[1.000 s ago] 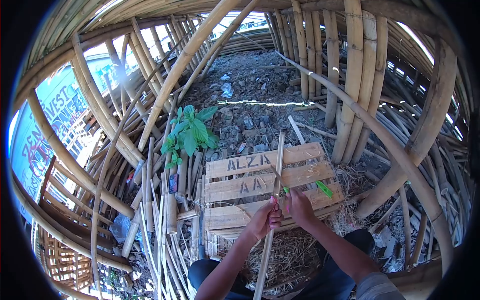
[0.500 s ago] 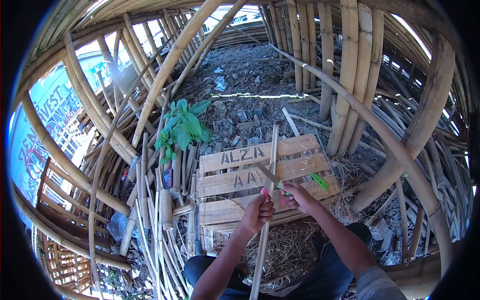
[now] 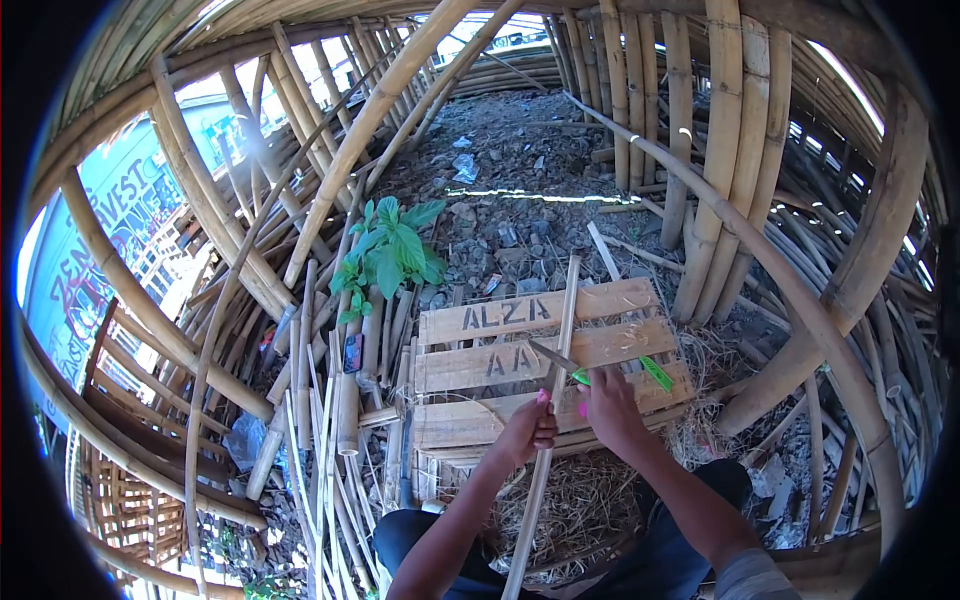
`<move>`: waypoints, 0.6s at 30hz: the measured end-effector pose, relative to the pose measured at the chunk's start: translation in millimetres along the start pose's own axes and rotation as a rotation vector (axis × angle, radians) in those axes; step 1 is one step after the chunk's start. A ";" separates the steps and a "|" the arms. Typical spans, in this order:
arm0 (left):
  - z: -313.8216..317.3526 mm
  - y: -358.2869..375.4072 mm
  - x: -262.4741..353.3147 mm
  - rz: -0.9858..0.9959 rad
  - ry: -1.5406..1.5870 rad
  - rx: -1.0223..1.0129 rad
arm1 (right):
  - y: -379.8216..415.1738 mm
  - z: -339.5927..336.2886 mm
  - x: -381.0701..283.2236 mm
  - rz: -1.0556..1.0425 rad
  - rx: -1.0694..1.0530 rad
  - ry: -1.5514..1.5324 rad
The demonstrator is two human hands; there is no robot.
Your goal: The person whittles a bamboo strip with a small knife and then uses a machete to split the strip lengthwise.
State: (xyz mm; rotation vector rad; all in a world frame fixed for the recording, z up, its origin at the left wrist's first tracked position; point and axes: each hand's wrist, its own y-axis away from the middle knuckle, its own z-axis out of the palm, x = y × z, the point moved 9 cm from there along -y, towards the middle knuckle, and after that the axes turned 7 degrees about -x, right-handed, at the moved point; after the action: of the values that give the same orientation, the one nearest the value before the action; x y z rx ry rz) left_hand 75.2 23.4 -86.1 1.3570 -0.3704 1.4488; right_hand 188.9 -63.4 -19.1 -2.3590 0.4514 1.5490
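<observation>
My left hand (image 3: 528, 428) is closed around a long split bamboo strip (image 3: 533, 500). The strip runs from between my knees up over a slatted wooden crate (image 3: 460, 425) stencilled "ALZA" and "AA". Bright pink shows at the finger and thumb tips of both hands. My right hand (image 3: 612, 408) grips a knife (image 3: 552, 355) by its green handle, just right of the strip. The blade points up and left, crossing over the strip above my left hand. A bright green object (image 3: 656, 373), perhaps a sheath, lies on the crate's right side.
Thin bamboo strips (image 3: 325, 470) lean at the left beside thicker poles, where a phone (image 3: 353, 353) rests. A leafy plant (image 3: 390, 250) grows behind them. Bamboo posts (image 3: 735, 150) and a slanting pole (image 3: 770, 260) stand at the right. Shavings (image 3: 560, 510) cover the ground below the crate.
The view has shifted, so the scene sits farther right and slightly lower. My right hand has turned, and the knife blade now lies flatter across the strip. My left hand keeps its hold.
</observation>
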 end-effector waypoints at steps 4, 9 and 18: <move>68.6 23.8 16.5 -0.125 0.796 -0.565 | -4.3 3.0 32.3 0.094 0.042 0.204; 28.9 14.4 34.1 0.423 -0.341 -0.053 | -1.2 23.6 51.8 0.402 -0.241 -0.661; 52.5 18.9 16.3 -0.069 0.608 -0.433 | 4.0 -4.4 -2.2 -0.025 0.090 0.271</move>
State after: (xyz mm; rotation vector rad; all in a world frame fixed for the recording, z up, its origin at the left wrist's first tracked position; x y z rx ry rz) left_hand 90.8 -17.8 -48.3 0.5429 -0.2147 1.5332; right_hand 190.2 -68.6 -15.7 -2.5018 0.5358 1.1751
